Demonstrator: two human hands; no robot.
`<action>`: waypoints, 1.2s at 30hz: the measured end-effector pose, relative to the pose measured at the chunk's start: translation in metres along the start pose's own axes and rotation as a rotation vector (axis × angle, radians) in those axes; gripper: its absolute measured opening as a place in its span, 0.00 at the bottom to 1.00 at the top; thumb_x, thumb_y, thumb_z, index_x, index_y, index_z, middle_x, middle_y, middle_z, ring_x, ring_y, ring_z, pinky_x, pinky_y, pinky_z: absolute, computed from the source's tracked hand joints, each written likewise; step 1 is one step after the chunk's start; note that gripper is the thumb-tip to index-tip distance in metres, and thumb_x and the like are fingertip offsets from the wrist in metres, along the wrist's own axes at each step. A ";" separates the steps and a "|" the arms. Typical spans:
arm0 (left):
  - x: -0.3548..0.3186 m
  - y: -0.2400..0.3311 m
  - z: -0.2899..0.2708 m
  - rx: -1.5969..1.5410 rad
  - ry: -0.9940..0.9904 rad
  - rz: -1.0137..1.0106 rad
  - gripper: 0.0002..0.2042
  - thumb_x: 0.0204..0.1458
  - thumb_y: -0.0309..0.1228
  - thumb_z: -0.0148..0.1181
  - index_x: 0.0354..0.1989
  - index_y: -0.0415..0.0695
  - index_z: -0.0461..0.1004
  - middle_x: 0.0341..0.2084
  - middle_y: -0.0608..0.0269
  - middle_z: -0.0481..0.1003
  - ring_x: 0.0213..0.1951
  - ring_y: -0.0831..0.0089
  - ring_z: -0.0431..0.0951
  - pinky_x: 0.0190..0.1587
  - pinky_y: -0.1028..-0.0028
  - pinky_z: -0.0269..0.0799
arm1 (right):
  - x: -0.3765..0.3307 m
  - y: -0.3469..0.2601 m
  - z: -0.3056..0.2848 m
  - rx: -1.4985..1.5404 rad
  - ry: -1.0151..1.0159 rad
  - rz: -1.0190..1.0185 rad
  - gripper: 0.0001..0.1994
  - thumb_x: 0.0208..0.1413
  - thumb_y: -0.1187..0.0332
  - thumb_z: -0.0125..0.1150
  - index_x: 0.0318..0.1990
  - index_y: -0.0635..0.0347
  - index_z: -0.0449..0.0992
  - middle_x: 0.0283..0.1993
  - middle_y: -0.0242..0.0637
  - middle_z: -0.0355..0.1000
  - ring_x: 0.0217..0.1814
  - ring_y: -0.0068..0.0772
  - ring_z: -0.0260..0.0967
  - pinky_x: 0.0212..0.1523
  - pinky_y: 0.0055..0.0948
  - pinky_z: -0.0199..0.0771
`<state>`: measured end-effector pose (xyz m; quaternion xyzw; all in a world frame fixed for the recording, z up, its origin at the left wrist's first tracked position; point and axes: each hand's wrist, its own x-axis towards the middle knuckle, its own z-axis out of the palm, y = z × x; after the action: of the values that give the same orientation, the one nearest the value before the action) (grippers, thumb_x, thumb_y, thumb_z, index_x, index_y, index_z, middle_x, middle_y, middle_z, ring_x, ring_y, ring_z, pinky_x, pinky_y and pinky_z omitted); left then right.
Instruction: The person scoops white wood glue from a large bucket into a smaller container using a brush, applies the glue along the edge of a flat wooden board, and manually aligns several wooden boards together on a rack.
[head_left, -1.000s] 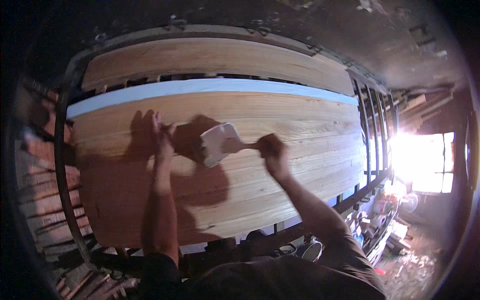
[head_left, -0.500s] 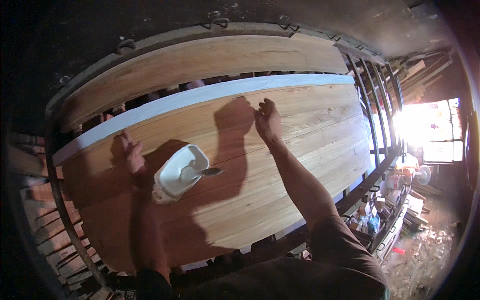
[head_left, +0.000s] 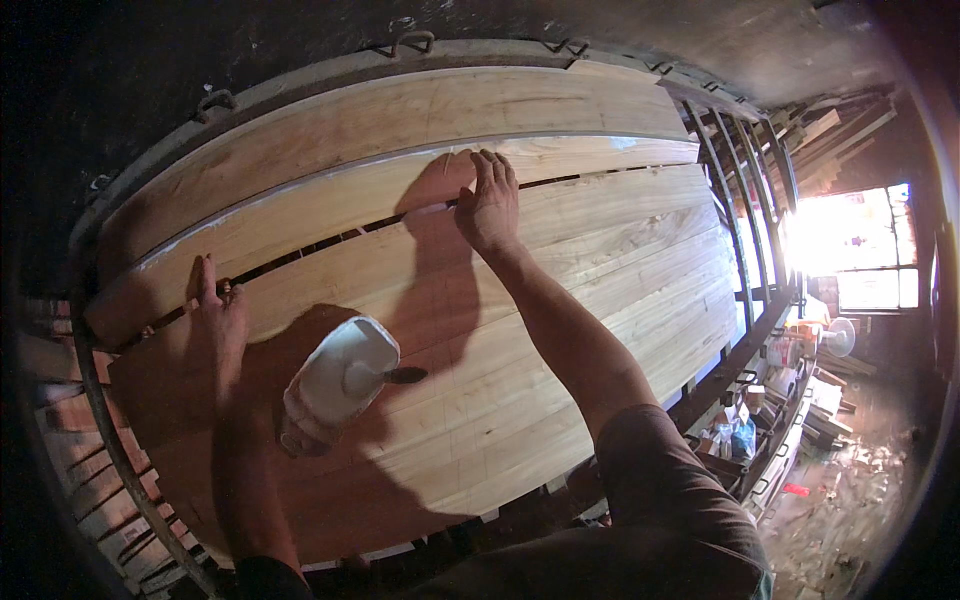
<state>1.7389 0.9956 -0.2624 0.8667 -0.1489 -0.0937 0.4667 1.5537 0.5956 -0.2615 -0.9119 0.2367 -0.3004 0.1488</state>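
1. Head view, looking down on a person leaning over long pale wooden boards laid side by side on a dark metal rack [head_left: 90,330].
2. Their right hand [head_left: 488,205] lies flat, fingers spread and gripping nothing, pressing on the far edge of the wide near board [head_left: 560,330], right at the dark gap before the narrower middle board [head_left: 330,205].
3. Their left hand [head_left: 218,320] is also open and flat, resting on the same board edge well to the left, fingertips at the gap.
4. A white tub of glue [head_left: 335,385] sits on the wide board just beside the left forearm, tilted, with a brush [head_left: 385,376] lying in it.
5. A third board [head_left: 400,115] lies farthest away.
6. Bright window light [head_left: 850,245] glares at right.
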 end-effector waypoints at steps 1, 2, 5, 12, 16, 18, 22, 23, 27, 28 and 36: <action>0.001 0.007 0.001 0.056 -0.002 -0.020 0.31 0.64 0.27 0.50 0.76 0.46 0.53 0.76 0.53 0.51 0.74 0.59 0.55 0.71 0.60 0.57 | -0.001 0.002 0.001 0.012 -0.011 0.001 0.28 0.50 0.75 0.62 0.62 0.63 0.68 0.65 0.52 0.66 0.72 0.59 0.57 0.72 0.52 0.57; 0.004 0.005 0.003 0.103 0.013 -0.017 0.31 0.64 0.28 0.52 0.76 0.45 0.54 0.76 0.52 0.52 0.74 0.58 0.55 0.72 0.59 0.57 | -0.003 0.004 0.002 0.024 -0.022 0.003 0.28 0.50 0.74 0.62 0.62 0.62 0.68 0.66 0.52 0.66 0.72 0.59 0.57 0.72 0.52 0.57; 0.013 -0.011 0.012 0.253 0.074 0.039 0.32 0.61 0.28 0.58 0.74 0.45 0.57 0.74 0.53 0.57 0.73 0.57 0.57 0.72 0.60 0.56 | -0.011 0.017 0.006 0.014 -0.043 0.013 0.26 0.52 0.71 0.62 0.61 0.62 0.69 0.66 0.51 0.65 0.72 0.59 0.56 0.72 0.52 0.57; 0.025 -0.023 0.018 0.642 0.176 0.493 0.30 0.57 0.30 0.64 0.69 0.39 0.64 0.70 0.54 0.64 0.71 0.50 0.60 0.73 0.54 0.54 | -0.038 0.076 0.017 -0.141 -0.049 -0.036 0.27 0.57 0.64 0.56 0.65 0.61 0.68 0.71 0.49 0.61 0.76 0.59 0.52 0.74 0.51 0.53; 0.044 -0.031 0.019 0.641 0.106 0.680 0.28 0.59 0.29 0.62 0.68 0.40 0.65 0.72 0.55 0.62 0.73 0.52 0.59 0.74 0.55 0.54 | -0.034 0.074 0.008 -0.004 -0.056 -0.097 0.31 0.56 0.61 0.57 0.66 0.65 0.66 0.71 0.57 0.61 0.75 0.65 0.53 0.73 0.54 0.53; 0.039 -0.001 0.037 0.664 0.045 0.712 0.28 0.60 0.30 0.61 0.69 0.40 0.64 0.72 0.55 0.61 0.73 0.52 0.59 0.74 0.55 0.54 | -0.033 0.069 -0.001 -0.012 -0.086 -0.066 0.32 0.56 0.59 0.57 0.67 0.65 0.65 0.71 0.59 0.60 0.75 0.66 0.53 0.73 0.55 0.53; 0.043 0.008 0.047 0.634 0.022 0.633 0.29 0.63 0.32 0.55 0.73 0.43 0.59 0.74 0.51 0.57 0.74 0.52 0.56 0.74 0.55 0.53 | -0.030 0.064 -0.001 0.043 -0.052 -0.075 0.34 0.56 0.59 0.57 0.69 0.67 0.62 0.71 0.61 0.60 0.74 0.67 0.54 0.73 0.55 0.54; 0.043 0.011 0.049 0.600 0.030 0.585 0.29 0.64 0.32 0.54 0.74 0.44 0.57 0.74 0.51 0.57 0.75 0.52 0.55 0.75 0.55 0.53 | -0.031 0.069 0.003 0.049 -0.029 -0.107 0.34 0.56 0.59 0.57 0.69 0.67 0.61 0.71 0.61 0.60 0.74 0.67 0.54 0.74 0.54 0.54; 0.043 -0.003 0.048 0.642 0.060 0.596 0.32 0.63 0.29 0.54 0.77 0.47 0.53 0.75 0.50 0.54 0.75 0.52 0.55 0.74 0.58 0.54 | -0.020 0.060 -0.004 0.062 -0.360 0.025 0.32 0.56 0.56 0.56 0.66 0.63 0.65 0.70 0.55 0.62 0.75 0.62 0.53 0.74 0.51 0.53; 0.040 0.001 0.050 0.671 0.065 0.611 0.33 0.62 0.28 0.55 0.76 0.47 0.54 0.74 0.50 0.56 0.74 0.52 0.56 0.73 0.59 0.56 | -0.015 0.053 -0.016 0.044 -0.438 0.044 0.33 0.56 0.55 0.57 0.67 0.62 0.64 0.70 0.55 0.62 0.75 0.62 0.53 0.74 0.50 0.53; -0.001 0.052 -0.028 0.083 -0.133 0.025 0.28 0.61 0.23 0.56 0.71 0.37 0.62 0.71 0.52 0.64 0.71 0.64 0.63 0.72 0.68 0.56 | -0.088 0.031 -0.060 0.045 -0.168 -0.009 0.31 0.62 0.64 0.58 0.71 0.63 0.61 0.73 0.59 0.59 0.76 0.64 0.52 0.75 0.53 0.52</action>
<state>1.7374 0.9904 -0.2036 0.8752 -0.1942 -0.1391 0.4206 1.4435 0.6080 -0.2695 -0.9313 0.2125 -0.2287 0.1875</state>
